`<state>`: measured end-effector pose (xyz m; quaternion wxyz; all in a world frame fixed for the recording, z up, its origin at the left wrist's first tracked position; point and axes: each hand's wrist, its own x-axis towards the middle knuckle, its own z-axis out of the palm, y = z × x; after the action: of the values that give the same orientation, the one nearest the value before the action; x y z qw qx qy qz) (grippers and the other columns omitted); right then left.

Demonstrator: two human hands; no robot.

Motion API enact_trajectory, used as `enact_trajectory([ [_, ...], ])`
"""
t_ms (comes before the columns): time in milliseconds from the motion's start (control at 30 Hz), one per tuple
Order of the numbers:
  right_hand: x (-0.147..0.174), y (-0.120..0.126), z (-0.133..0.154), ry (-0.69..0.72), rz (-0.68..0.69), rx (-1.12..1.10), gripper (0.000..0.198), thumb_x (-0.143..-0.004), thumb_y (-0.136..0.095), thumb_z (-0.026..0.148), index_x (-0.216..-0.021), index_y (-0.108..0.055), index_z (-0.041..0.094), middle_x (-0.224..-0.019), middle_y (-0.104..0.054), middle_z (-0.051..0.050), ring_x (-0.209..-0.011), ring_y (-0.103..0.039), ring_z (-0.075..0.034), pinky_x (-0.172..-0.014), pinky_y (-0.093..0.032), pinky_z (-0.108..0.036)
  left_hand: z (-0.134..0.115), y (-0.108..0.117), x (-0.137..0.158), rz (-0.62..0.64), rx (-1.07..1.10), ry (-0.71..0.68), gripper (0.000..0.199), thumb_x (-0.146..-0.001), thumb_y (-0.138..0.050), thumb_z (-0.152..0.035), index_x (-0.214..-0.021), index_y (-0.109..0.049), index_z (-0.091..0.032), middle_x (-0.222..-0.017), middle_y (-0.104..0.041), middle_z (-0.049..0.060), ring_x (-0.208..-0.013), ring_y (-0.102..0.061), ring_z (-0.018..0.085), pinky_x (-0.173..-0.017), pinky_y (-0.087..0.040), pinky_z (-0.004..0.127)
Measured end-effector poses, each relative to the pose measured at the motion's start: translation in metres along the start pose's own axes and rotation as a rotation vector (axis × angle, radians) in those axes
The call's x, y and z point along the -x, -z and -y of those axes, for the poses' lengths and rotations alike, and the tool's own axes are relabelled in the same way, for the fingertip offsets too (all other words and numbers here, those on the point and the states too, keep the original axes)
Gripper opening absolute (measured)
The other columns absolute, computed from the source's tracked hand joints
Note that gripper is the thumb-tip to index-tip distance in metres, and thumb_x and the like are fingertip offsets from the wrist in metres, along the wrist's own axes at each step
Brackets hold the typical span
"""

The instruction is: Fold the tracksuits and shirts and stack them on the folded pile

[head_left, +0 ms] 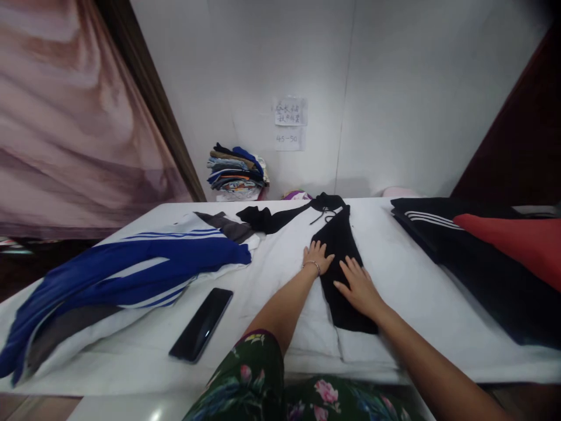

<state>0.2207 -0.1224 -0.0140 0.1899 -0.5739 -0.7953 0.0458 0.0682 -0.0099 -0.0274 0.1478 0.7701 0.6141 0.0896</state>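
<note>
A white garment with black sleeves, collar and drawstrings (287,248) lies spread on the table before me. Its right-hand black sleeve (350,313) is laid down along the body, while the other black sleeve (280,221) stretches out to the left. My left hand (317,258), with a bracelet at the wrist, rests flat on the upper part of the near sleeve, fingers spread. Just right of it, my right hand (360,287) presses flat on the same sleeve's outer edge, fingers apart. Neither hand grips the cloth.
Blue, white-striped clothes (153,263) lie on the left of the white table (245,368), near a black phone (201,324). Dark trousers (477,263) and a red garment (521,240) lie right. Folded clothes (236,169) are stacked behind, below paper notes (290,117).
</note>
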Motion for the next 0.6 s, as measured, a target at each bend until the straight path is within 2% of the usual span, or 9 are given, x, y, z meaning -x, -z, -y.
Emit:
enact_trajectory([
  [67,0.001,-0.02,-0.007,-0.029,0.113,0.031,0.06,-0.091,-0.035,0.051,-0.139,-0.041,0.017,-0.148,-0.032,-0.014,-0.139,-0.023,-0.029,-0.108,-0.023,-0.053,0.0,-0.001,0.0,-0.016,0.056,0.0,0.068,-0.086,-0.029,-0.061,-0.142,-0.035,-0.024,-0.154,-0.02,0.006,-0.143,-0.01,0.024,-0.114,-0.008,0.049],
  [133,0.004,-0.033,-0.013,-0.022,0.147,0.056,0.058,-0.092,-0.033,0.051,-0.139,-0.042,0.018,-0.148,-0.032,-0.012,-0.139,-0.024,-0.028,-0.109,-0.022,-0.052,0.001,0.001,-0.003,-0.028,0.154,0.024,0.064,-0.085,-0.033,-0.062,-0.137,-0.044,-0.025,-0.152,-0.026,0.005,-0.142,-0.014,0.025,-0.113,-0.01,0.049],
  [200,0.007,-0.038,-0.017,-0.012,0.133,0.066,0.058,-0.092,-0.032,0.051,-0.139,-0.042,0.018,-0.149,-0.032,-0.012,-0.139,-0.024,-0.027,-0.109,-0.021,-0.052,0.006,0.007,-0.009,-0.047,0.258,0.052,0.055,-0.084,-0.038,-0.061,-0.124,-0.057,-0.028,-0.145,-0.04,0.003,-0.137,-0.029,0.025,-0.112,-0.021,0.045],
  [300,0.008,-0.039,-0.021,-0.002,0.119,0.072,0.058,-0.091,-0.033,0.051,-0.138,-0.043,0.018,-0.148,-0.034,-0.011,-0.138,-0.025,-0.027,-0.11,-0.022,-0.051,0.026,0.028,-0.019,-0.1,0.342,0.115,0.045,-0.086,-0.039,-0.058,-0.101,-0.069,-0.028,-0.115,-0.067,0.002,-0.11,-0.058,0.022,-0.095,-0.043,0.033],
  [367,0.008,-0.039,-0.023,0.001,0.119,0.079,0.058,-0.091,-0.034,0.051,-0.138,-0.044,0.018,-0.148,-0.034,-0.011,-0.138,-0.025,-0.027,-0.11,-0.023,-0.051,0.049,0.048,-0.025,-0.178,0.355,0.192,0.042,-0.088,-0.039,-0.052,-0.093,-0.071,-0.025,-0.099,-0.071,0.004,-0.096,-0.064,0.021,-0.085,-0.047,0.03],
  [400,0.008,-0.039,-0.024,0.0,0.121,0.084,0.059,-0.091,-0.034,0.052,-0.138,-0.044,0.018,-0.148,-0.034,-0.01,-0.138,-0.025,-0.027,-0.11,-0.023,-0.051,0.064,0.06,-0.028,-0.229,0.358,0.241,0.039,-0.089,-0.04,-0.048,-0.092,-0.071,-0.024,-0.098,-0.071,0.005,-0.094,-0.064,0.021,-0.083,-0.047,0.03],
  [500,0.009,-0.042,-0.027,0.001,0.125,0.089,0.06,-0.091,-0.033,0.054,-0.138,-0.043,0.019,-0.148,-0.033,-0.008,-0.138,-0.025,-0.026,-0.11,-0.024,-0.05,0.113,0.096,-0.033,-0.405,0.353,0.396,0.032,-0.089,-0.044,-0.039,-0.096,-0.069,-0.021,-0.11,-0.066,0.01,-0.107,-0.058,0.023,-0.091,-0.042,0.031],
  [600,0.01,-0.045,-0.031,0.016,0.104,0.078,0.06,-0.09,-0.034,0.055,-0.139,-0.043,0.021,-0.148,-0.033,-0.007,-0.138,-0.026,-0.026,-0.109,-0.026,-0.051,0.159,0.124,-0.035,-0.546,0.365,0.543,0.033,-0.089,-0.045,-0.035,-0.111,-0.063,-0.018,-0.127,-0.056,0.015,-0.122,-0.048,0.026,-0.099,-0.036,0.036],
])
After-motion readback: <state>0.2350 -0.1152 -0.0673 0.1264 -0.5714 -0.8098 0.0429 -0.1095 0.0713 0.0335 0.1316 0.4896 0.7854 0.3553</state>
